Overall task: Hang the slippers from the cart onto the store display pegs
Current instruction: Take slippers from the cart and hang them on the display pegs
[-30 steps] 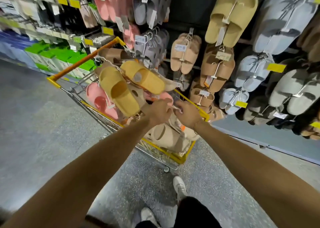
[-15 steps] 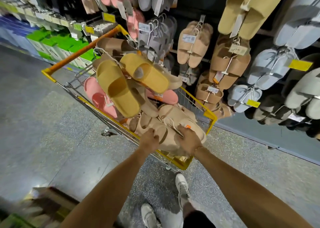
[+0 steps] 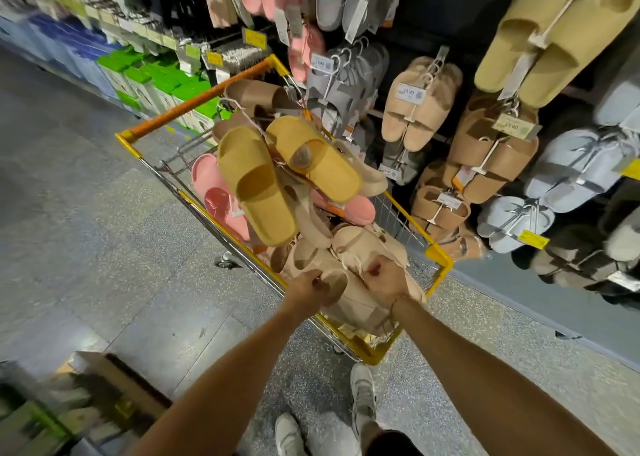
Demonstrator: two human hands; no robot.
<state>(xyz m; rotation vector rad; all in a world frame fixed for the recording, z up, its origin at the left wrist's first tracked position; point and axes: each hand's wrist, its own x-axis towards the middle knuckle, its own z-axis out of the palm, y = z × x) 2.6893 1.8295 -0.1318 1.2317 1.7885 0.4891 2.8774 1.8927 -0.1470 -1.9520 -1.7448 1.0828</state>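
A yellow-rimmed wire cart (image 3: 439, 255) stands in front of me, piled with slippers. A yellow pair (image 3: 273, 175) lies on top, a pink pair (image 3: 214, 192) at the left side, brown ones (image 3: 252, 95) at the far end. At the near end lies a beige pair (image 3: 356, 296) on a white hanger. My left hand (image 3: 306, 291) grips the left beige slipper at its strap. My right hand (image 3: 386, 280) pinches the beige pair near its hanger. Display pegs on the right wall carry hung pairs, among them beige slippers (image 3: 417, 105) and tan ones (image 3: 491, 150).
Light grey pairs (image 3: 575, 168) and a large olive pair (image 3: 554, 29) hang further right. Green and blue boxes (image 3: 149, 77) line the low shelf beyond the cart. A cardboard box (image 3: 114, 383) sits on the floor at lower left. My white shoes (image 3: 362, 396) stand behind the cart.
Both hands have come back from the middle of the pile to the near end of the cart and taken hold of the beige pair. The view tilted down.
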